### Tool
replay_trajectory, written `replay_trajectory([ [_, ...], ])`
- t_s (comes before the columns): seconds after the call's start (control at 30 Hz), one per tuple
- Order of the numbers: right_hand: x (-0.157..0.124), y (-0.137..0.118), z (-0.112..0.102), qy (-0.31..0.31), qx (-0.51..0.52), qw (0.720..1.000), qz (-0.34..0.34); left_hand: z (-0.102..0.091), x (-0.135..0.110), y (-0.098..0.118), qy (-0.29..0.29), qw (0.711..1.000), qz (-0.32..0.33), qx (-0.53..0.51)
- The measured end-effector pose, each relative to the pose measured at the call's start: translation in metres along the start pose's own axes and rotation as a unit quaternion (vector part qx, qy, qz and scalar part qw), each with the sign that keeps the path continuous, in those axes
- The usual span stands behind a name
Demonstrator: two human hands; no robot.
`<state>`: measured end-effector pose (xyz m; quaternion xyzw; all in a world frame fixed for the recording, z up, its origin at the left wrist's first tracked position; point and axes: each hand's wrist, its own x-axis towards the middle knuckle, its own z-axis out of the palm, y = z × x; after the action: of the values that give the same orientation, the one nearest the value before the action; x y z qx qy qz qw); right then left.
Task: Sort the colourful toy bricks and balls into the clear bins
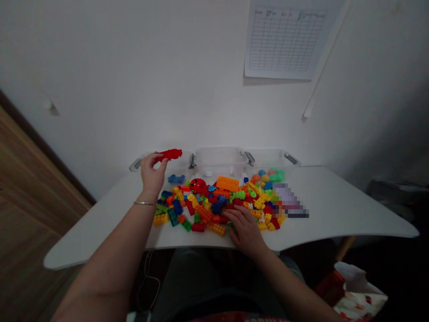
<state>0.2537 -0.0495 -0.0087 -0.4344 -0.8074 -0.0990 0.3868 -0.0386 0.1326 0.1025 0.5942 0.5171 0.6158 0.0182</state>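
My left hand (153, 174) is raised over the left clear bin (183, 158), pinching a red plastic toy piece (171, 154) between thumb and fingers. Below it, a blue car-shaped piece (176, 179) lies in that bin. My right hand (246, 228) rests at the front of a heap of toy bricks, fingers stretched apart over red pieces, the thumb beside a green piece (231, 225). Whether the fingertips grip anything is hard to see. Close by are a dark blue brick (219, 204) and an orange brick (205, 213).
A middle clear bin (219, 156) and a right clear bin (268, 156) stand against the wall; the right one holds several coloured balls (264, 178). A blurred-out flat object (291, 201) lies right of the heap. The white table (348, 205) has a curved front edge.
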Motion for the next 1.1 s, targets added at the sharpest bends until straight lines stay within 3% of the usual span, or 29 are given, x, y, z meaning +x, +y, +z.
replay_trajectory([
  [0.2, -0.001, 0.001, 0.001, -0.002, 0.001, 1.0, 0.004, 0.012, 0.009, -0.005, -0.159, 0.977, -0.07, 0.121],
  [0.33, -0.001, 0.0, 0.0, -0.001, 0.001, 1.0, 0.007, 0.017, 0.006, -0.001, -0.176, 0.946, -0.041, 0.268],
  [0.53, 0.0, 0.0, -0.001, 0.0, -0.002, 1.0, 0.004, 0.022, 0.004, 0.004, -0.245, 0.873, 0.008, 0.422],
  [0.87, -0.001, 0.0, -0.001, -0.004, 0.005, 1.0, 0.006, 0.019, 0.0, 0.003, -0.26, 0.867, 0.026, 0.424],
  [1.0, 0.0, 0.0, 0.0, -0.002, 0.005, 1.0, 0.004, 0.016, -0.01, -0.005, -0.232, 0.888, 0.066, 0.391],
  [1.1, 0.0, 0.0, -0.001, -0.001, 0.006, 1.0, 0.002, 0.016, -0.017, -0.011, -0.21, 0.906, 0.052, 0.364],
])
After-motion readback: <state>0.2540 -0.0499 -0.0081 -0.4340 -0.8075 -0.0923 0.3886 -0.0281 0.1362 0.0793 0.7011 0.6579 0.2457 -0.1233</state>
